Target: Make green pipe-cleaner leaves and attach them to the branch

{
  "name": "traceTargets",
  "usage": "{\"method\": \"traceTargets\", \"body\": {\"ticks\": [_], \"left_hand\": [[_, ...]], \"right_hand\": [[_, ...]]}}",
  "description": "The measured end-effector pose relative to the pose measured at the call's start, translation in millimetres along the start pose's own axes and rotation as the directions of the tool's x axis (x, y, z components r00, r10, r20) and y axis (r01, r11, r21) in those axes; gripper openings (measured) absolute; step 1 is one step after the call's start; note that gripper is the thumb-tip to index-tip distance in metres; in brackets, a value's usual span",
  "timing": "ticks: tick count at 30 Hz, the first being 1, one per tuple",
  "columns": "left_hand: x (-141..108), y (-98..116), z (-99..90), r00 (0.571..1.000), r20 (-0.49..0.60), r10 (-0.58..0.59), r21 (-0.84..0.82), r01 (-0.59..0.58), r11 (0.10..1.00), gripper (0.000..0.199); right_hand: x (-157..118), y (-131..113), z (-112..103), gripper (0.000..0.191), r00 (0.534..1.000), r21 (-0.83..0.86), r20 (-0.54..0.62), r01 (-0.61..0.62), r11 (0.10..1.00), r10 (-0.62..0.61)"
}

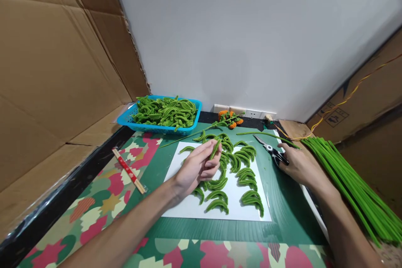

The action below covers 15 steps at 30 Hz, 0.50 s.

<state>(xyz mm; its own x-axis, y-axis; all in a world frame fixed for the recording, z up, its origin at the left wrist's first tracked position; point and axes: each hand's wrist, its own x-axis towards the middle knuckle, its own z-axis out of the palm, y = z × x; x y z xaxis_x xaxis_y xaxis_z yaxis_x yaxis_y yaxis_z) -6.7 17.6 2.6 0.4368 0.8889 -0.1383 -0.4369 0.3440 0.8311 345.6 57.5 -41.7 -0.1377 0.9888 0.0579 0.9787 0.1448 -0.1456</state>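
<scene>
My left hand [196,165] is closed in a pinch on a folded green pipe-cleaner piece [215,150], raised over a white sheet [179,205]. Around it on the sheet lie several small bunches of curved green pipe-cleaner pieces [247,178], some partly hidden by the hand. Off the sheet's right edge, my right hand [298,165] has its fingers around the black handles of a pair of scissors [274,153]. The blades point away to the upper left, slightly apart, close to the table.
At the back left stands a blue basket [125,123] heaped with green pieces. An orange pipe-cleaner flower stem [230,119] lies near the wall sockets [253,114]. Wrapped chopsticks [128,171] rest at left; long green pipe cleaners [351,188] are bundled at right. Cardboard [56,50] walls the left side.
</scene>
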Motion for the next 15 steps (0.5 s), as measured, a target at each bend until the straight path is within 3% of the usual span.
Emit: {"method": "traceTargets", "body": {"ticks": [4,7,9,11,13,15], "left_hand": [[-0.3,-1.3,-0.9,1.0,0.025,-0.003,-0.045,0.004,0.999,0.021],[0.5,-1.0,-1.5,0.999,0.042,-0.02,-0.091,0.024,0.996,0.025],[0.9,0.5,-1.7,0.998,0.039,-0.047,-0.124,0.052,0.991,0.027],[0.8,2.6,-1.7,0.997,0.031,-0.076,-0.159,0.079,0.984,0.027],[0.4,4.3,-1.6,0.997,0.023,-0.076,-0.185,0.079,0.979,0.026],[-0.1,4.9,-1.5,0.999,0.021,-0.038,-0.189,0.042,0.981,0.024]], "right_hand": [[-1.4,-11.0,-5.3,0.042,0.991,0.046,-0.089,-0.101,0.994,0.105],[-2.9,-17.4,-12.1,0.039,0.967,0.214,-0.215,-0.088,0.973,0.135],[-3.7,-24.0,-14.9,0.038,0.938,0.368,-0.332,0.028,0.93,0.103],[-5.0,-33.8,-15.5,0.038,0.878,0.445,-0.477,0.196,0.874,0.046],[-7.6,-46.3,-15.0,0.041,0.787,0.39,-0.615,0.35,0.852,-0.042],[-11.5,-59.3,-14.8,0.043,0.711,0.27,-0.681,0.467,0.842,-0.176]]}}
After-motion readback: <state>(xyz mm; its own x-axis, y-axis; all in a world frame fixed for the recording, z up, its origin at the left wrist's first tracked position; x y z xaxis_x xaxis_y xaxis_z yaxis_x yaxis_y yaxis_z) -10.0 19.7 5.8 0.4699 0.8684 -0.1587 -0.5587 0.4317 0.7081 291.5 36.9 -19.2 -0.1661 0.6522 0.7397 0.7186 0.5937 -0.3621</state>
